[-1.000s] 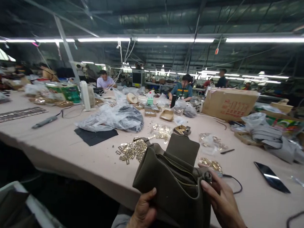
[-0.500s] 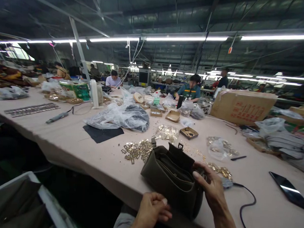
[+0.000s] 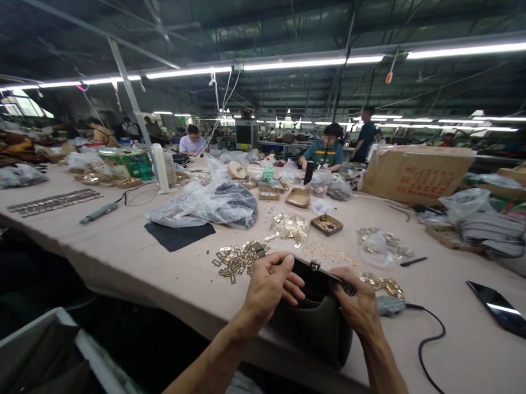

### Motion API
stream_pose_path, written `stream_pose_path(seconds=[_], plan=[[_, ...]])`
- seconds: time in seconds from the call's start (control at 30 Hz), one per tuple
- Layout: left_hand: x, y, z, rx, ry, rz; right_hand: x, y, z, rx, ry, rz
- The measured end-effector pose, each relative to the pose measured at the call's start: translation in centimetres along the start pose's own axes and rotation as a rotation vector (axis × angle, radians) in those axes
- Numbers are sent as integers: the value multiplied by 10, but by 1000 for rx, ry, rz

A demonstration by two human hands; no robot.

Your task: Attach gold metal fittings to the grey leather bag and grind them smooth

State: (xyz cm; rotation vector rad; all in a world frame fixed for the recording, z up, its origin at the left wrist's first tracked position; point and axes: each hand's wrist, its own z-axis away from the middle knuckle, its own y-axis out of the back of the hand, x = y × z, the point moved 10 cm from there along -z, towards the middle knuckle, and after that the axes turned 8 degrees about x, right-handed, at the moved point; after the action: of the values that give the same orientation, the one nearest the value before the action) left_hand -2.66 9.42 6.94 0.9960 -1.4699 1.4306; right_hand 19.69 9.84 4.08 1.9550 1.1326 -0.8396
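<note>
Olive bag (image 3: 314, 331) | left fingers (image 3: 293, 288) apparently inside (dim) | tray (image 3: 340, 229): gold bits (image 3: 326, 223)

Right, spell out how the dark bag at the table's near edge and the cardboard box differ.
The dark bag is olive-black and looks supple, while the cardboard box is light brown, flat-sided and marked in red print.
The dark bag is gripped by the right hand; no hand touches the cardboard box, which stands farther back on the table.
The cardboard box looks bigger than the dark bag.
</note>
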Motion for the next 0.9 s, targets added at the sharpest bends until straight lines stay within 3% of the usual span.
stream_pose_path(seconds=[0.13, 0.23, 0.37, 0.67, 0.9], plan=[[-12, -29, -10, -99, 143, 71, -3, -1, 1, 5, 32, -35], [-19, -39, -14, -104, 172, 113, -2, 0, 0, 9, 45, -48], [-24, -38, -19, -87, 114, 163, 4, 2, -2, 27, 39, -39], [-31, -41, -10, -173, 39, 113, 7, 5, -5, 69, 102, -75], [-31, -37, -6, -120, -20, -16, 1, 6, -4, 89, 150, -59]])
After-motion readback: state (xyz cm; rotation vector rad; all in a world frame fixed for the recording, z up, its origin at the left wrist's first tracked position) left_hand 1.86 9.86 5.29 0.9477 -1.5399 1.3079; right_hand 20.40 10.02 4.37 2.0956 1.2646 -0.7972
